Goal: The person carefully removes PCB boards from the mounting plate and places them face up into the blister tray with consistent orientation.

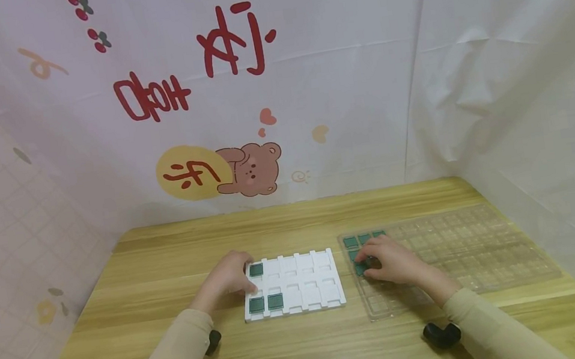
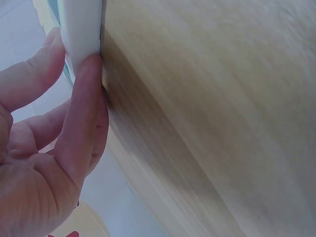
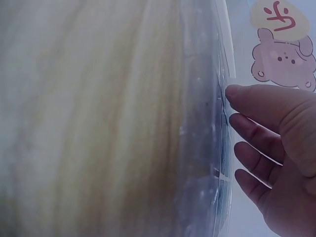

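A white compartment tray (image 1: pixel 307 262) lies on the table, with one green square circuit board (image 1: pixel 256 270) in its far-left pocket and two more boards (image 1: pixel 275 302) in the near row. My left hand (image 1: pixel 231 273) grips the tray's left end; in the left wrist view its thumb (image 2: pixel 49 59) is on the upper face and a finger is at the side edge. My right hand (image 1: pixel 393 261) reaches over the left part of a clear plastic tray (image 1: pixel 454 242), fingertips right at the green boards (image 1: pixel 360 269) there. The right wrist view shows relaxed fingers (image 3: pixel 256 136) beside the tray edge, partly hiding some boards from above.
Several green boards (image 1: pixel 350 243) sit at the clear tray's far-left corner. Both trays lie on a wood-grain table (image 1: pixel 299 348), side by side with a narrow gap. White printed curtains (image 1: pixel 351 86) stand behind and at both sides. Black devices (image 1: pixel 441 335) are at both wrists.
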Motion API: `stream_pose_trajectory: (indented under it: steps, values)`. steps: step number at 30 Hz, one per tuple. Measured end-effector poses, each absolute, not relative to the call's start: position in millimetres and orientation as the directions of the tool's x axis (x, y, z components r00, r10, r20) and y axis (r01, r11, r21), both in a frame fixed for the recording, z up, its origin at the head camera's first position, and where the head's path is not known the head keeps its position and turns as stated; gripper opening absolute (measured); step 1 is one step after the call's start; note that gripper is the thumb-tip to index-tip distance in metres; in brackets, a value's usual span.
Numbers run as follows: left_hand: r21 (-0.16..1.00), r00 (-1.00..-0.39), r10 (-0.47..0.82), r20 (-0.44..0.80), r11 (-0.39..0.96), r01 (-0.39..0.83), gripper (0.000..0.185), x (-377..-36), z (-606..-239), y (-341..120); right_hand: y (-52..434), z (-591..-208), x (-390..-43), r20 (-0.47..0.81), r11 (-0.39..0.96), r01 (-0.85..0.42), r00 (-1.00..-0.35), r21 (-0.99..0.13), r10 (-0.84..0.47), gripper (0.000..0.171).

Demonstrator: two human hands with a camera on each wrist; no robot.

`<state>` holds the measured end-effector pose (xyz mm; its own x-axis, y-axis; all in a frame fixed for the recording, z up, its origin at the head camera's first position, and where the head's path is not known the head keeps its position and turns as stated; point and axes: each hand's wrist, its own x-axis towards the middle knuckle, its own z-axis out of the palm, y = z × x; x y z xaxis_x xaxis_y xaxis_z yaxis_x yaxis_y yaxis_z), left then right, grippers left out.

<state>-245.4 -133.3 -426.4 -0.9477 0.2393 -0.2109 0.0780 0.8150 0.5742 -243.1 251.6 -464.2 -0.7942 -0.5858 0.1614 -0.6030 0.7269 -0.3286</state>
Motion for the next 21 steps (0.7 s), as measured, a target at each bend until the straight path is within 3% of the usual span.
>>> stream_pose_trajectory:
  steps: [21]
  values:
    - [0.574,-0.945,0.247,-0.213,0.815,0.083,0.063,-243,-425,-133,249,-449,-237,0.224,0.702,-0.606,-0.794,-0.375,-0.566,0.014]
